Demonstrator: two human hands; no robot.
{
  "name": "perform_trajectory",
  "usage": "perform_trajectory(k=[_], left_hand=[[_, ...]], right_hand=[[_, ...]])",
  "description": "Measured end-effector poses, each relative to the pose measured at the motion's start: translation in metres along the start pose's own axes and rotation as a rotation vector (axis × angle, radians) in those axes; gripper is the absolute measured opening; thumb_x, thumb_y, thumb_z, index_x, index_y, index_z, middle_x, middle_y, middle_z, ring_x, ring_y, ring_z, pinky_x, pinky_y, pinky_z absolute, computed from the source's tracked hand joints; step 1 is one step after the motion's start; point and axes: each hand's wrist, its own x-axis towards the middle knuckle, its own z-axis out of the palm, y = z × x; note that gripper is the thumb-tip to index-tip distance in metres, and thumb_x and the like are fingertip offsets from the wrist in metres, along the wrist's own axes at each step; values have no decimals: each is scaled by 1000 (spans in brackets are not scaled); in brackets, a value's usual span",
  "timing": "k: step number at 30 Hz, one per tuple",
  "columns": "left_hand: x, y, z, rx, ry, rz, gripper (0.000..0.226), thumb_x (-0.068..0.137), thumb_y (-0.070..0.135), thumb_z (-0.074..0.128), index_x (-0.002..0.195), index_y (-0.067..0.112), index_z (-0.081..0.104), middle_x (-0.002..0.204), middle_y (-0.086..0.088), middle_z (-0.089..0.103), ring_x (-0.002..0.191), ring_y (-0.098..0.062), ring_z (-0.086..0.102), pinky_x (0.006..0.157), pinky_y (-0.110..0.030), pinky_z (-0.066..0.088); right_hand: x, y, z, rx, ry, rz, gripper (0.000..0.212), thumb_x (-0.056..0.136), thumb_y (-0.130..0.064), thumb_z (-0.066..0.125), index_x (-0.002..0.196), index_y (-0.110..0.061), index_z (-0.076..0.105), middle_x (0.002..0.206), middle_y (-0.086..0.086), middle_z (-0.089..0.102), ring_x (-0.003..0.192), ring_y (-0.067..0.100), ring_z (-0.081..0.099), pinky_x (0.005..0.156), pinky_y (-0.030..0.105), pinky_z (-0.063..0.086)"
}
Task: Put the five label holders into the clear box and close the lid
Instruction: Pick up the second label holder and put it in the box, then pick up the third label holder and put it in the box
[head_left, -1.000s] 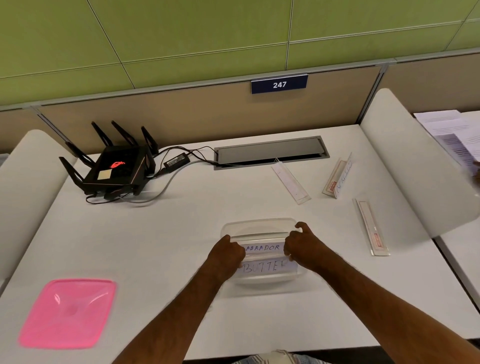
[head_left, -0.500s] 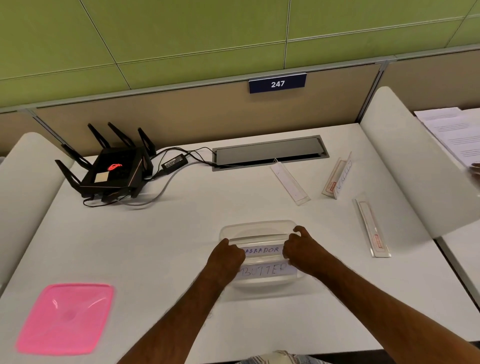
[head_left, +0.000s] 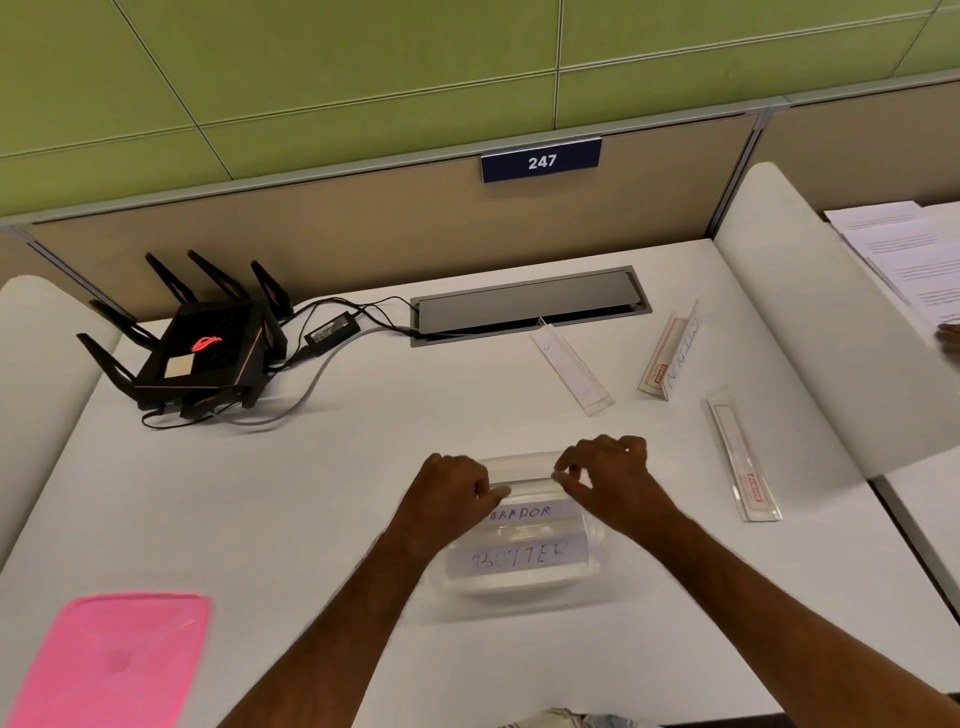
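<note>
Hands (head_left: 540, 480) farther back over clear box (head_left: 524, 584)

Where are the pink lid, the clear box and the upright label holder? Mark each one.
pink lid (head_left: 111, 662), head view, middle of its flat top.
clear box (head_left: 519, 462), head view, bare far rim between the hands.
upright label holder (head_left: 675, 358), head view, its tilted clear face with handwriting.

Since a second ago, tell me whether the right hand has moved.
Yes. The right hand has shifted away from the person, closer to the far rim of the clear box.
</note>
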Motion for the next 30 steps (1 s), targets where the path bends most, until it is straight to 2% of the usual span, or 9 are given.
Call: perform_trajectory(k=[3, 6, 8, 11, 14, 21, 25, 27, 30], left_hand=[[18, 2, -5, -125, 80, -51, 40, 89, 43, 70, 59, 19, 60, 53, 11, 46, 51, -11, 46, 60, -18, 29], [40, 0, -6, -178, 83, -76, 31, 91, 37, 68, 67, 17, 65, 60, 8, 58, 59, -14, 54, 66, -27, 40], [55, -2, -4, -214, 95, -70, 22, 92, 33, 67, 77, 18, 69, 70, 7, 65, 69, -14, 57, 72, -32, 48], [76, -5, 3, -281, 77, -111, 11, 92, 31, 67, 94, 21, 68, 86, 10, 65, 83, -12, 58, 79, -33, 50], [100, -8, 11, -348, 43, -163, 18, 92, 33, 67, 108, 24, 65, 100, 12, 60, 94, -12, 57, 83, -33, 51], [161, -8, 20, -441, -34, -253, 41, 91, 34, 68, 128, 22, 54, 124, 5, 56, 110, -18, 58, 92, -41, 52], [197, -5, 27, -472, -81, -298, 51, 93, 37, 66, 138, 19, 48, 136, 1, 53, 121, -22, 55, 99, -43, 50], [214, -3, 32, -482, -104, -329, 57, 95, 39, 64, 144, 17, 44, 143, -2, 49, 128, -24, 53, 104, -45, 48], [239, 0, 40, -486, -144, -370, 68, 96, 43, 62, 152, 15, 34, 155, -5, 40, 137, -28, 47, 110, -48, 43]], right_hand=[[15, 9, -10, 131, 47, 161, 11, 94, -44, 59, 90, -38, 67, 82, -21, 67, 88, -2, 60, 89, 36, 24], [32, 20, -15, 300, 60, 347, 12, 93, -44, 61, 87, -36, 68, 84, -20, 70, 86, -6, 63, 91, 36, 25], [43, 31, -15, 415, 61, 466, 13, 90, -46, 63, 86, -34, 68, 84, -17, 72, 86, -1, 66, 95, 38, 31], [56, 47, -9, 640, 42, 592, 17, 87, -47, 69, 90, -30, 67, 83, -7, 76, 90, 13, 71, 101, 51, 43], [66, 61, -1, 793, 53, 675, 24, 86, -43, 74, 99, -26, 63, 83, -2, 76, 93, 22, 72, 103, 58, 44], [82, 82, 23, 894, 80, 809, 36, 83, -40, 77, 106, -25, 53, 88, 7, 76, 92, 28, 72, 102, 59, 45], [87, 88, 33, 930, 66, 848, 39, 85, -36, 77, 112, -22, 52, 96, 11, 75, 92, 29, 71, 95, 51, 53], [88, 89, 35, 986, 79, 854, 38, 88, -29, 77, 115, -18, 52, 95, 16, 74, 82, 24, 73, 84, 42, 59], [90, 94, 39, 1009, 86, 853, 35, 90, -23, 74, 116, -14, 52, 84, 13, 75, 65, 18, 72, 64, 28, 59]])
